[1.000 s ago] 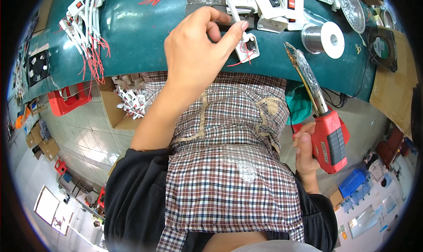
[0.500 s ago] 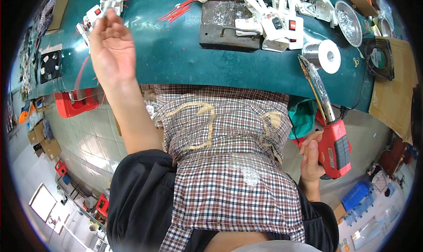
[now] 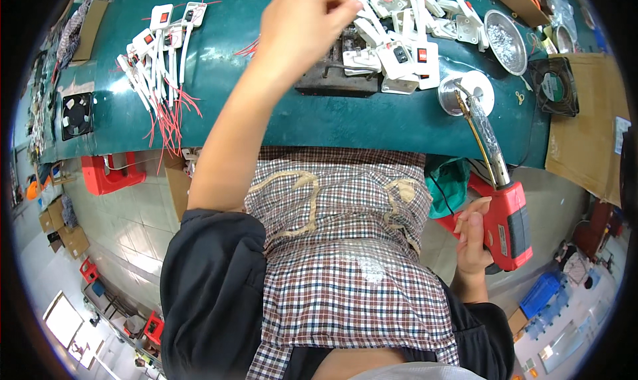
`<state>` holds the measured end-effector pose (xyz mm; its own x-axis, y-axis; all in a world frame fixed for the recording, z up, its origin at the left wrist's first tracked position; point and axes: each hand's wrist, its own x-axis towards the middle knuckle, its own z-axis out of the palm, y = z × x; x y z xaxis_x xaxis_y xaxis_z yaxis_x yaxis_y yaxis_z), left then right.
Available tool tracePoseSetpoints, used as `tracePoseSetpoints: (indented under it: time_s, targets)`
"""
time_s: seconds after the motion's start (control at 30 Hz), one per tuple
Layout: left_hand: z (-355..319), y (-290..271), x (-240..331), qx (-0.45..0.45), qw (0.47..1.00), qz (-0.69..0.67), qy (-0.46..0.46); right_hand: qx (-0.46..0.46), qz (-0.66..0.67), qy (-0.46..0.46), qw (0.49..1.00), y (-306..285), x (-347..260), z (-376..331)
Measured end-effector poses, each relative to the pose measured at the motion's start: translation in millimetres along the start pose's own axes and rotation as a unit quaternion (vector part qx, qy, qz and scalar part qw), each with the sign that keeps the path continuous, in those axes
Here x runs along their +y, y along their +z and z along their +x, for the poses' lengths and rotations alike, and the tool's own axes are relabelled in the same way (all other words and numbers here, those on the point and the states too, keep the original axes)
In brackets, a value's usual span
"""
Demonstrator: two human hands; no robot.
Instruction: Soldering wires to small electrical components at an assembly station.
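My left hand (image 3: 307, 22) reaches over a dark metal block (image 3: 339, 84) at the near edge of a pile of white switch housings (image 3: 399, 60). Its fingers are curled in towards the thumb; whatever they hold, if anything, is hidden. My right hand (image 3: 473, 247) grips a red and black soldering gun (image 3: 508, 224), its long metal tip pointing up beside a solder spool (image 3: 477, 91). Off to the left lies a bunch of white switches (image 3: 159, 44) with white cables and red wire ends. More red wires (image 3: 247, 49) show beside my left forearm.
The green table (image 3: 226, 114) carries a metal bowl of small bright bits (image 3: 505, 42) at the far right. One black fan (image 3: 555, 86) stands at the right edge, another black fan (image 3: 77, 115) at the left. A red stool (image 3: 113, 174) is below the table's left side.
My left hand has moved right from the switch bunch to the pile by the metal block. Another switch now lies on the bunch. My right hand still holds the soldering gun.
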<state>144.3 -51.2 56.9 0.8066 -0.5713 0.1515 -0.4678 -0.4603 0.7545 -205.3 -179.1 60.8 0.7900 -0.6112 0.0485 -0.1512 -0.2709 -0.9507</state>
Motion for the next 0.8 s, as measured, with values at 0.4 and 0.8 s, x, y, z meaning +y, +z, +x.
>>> tracePoseSetpoints:
  time_s: [0.4, 0.8]
  targets:
    - [37, 33, -18, -0.032, 0.994, 0.053, -0.09, 0.02, 0.011, 0.007, 1.0, -3, 7, -2]
    - [-22, 13, 46, -0.091, 0.913, -0.399, 0.004, 0.117, 0.126, -0.09, 0.981, 36, -34, 92]
